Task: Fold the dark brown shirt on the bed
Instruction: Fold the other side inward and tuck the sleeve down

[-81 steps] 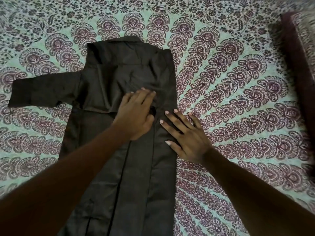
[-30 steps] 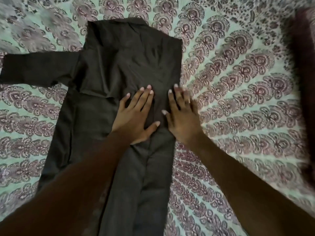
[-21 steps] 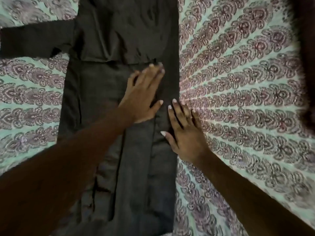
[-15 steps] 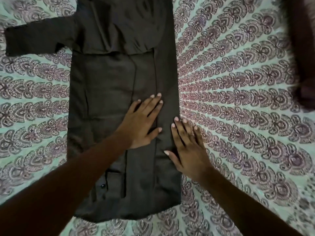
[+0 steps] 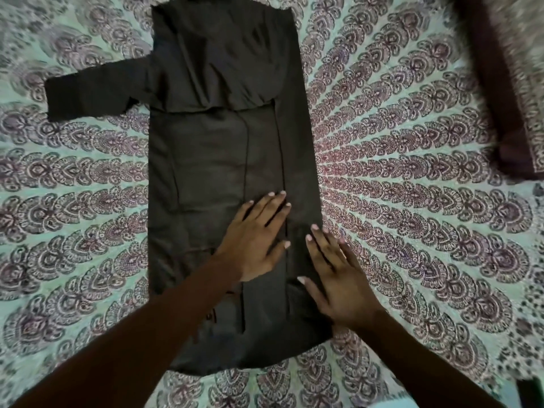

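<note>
Dark brown shirt (image 5: 217,160) laid lengthwise on the bed (image 5: 412,201), its right side folded inward along a straight edge; no brand, label or writing is legible. One sleeve (image 5: 88,94) extends left of the shirt body onto the patterned bedspread. Left hand (image 5: 254,240), flat with fingers extended, presses the lower middle of the shirt, holding nothing. Right hand (image 5: 341,278), likewise flat and empty, rests just right of it on the shirt's folded edge.

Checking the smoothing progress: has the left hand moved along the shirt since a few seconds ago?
Yes. The left hand slid down the dark brown shirt, from beside the folded sleeve edge toward the hem.
</note>
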{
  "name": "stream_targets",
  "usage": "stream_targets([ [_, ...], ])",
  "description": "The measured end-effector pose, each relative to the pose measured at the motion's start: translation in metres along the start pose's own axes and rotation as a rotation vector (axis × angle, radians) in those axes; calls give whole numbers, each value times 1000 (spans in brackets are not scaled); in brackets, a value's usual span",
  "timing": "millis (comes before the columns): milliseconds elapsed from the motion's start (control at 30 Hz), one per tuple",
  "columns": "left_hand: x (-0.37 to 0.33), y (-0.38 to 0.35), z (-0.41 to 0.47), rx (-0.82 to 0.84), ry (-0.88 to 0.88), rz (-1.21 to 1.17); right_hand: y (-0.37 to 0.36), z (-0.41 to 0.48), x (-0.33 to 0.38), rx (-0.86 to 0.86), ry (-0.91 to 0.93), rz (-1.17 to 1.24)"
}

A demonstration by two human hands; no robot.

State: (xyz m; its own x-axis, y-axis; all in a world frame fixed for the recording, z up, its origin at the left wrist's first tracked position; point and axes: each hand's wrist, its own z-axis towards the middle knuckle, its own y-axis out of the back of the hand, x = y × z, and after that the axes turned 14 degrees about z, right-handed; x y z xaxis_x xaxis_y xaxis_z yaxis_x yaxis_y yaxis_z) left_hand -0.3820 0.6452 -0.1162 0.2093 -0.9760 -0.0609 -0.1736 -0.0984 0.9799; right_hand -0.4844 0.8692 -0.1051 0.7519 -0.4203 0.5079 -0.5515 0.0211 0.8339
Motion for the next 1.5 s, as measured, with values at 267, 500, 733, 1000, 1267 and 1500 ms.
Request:
stream_targets([
  [267,140,17,30,-275,558,-96,8,193,32,-63,58,102],
  [500,283,33,41,-322,1022,-150,21,348,87,-19,71,134],
  [733,377,33,41,-125,1433,-370,9,404,113,19,-85,88],
  [1000,396,33,43,-371,1551,-869,-8,396,108,-62,-39,11],
  [1267,287,99,59,-512,851,-1379,37,406,116,-11,-252,451],
  [1500,164,75,46,-144,456,-1126,81,344,91,-148,-504,1833],
])
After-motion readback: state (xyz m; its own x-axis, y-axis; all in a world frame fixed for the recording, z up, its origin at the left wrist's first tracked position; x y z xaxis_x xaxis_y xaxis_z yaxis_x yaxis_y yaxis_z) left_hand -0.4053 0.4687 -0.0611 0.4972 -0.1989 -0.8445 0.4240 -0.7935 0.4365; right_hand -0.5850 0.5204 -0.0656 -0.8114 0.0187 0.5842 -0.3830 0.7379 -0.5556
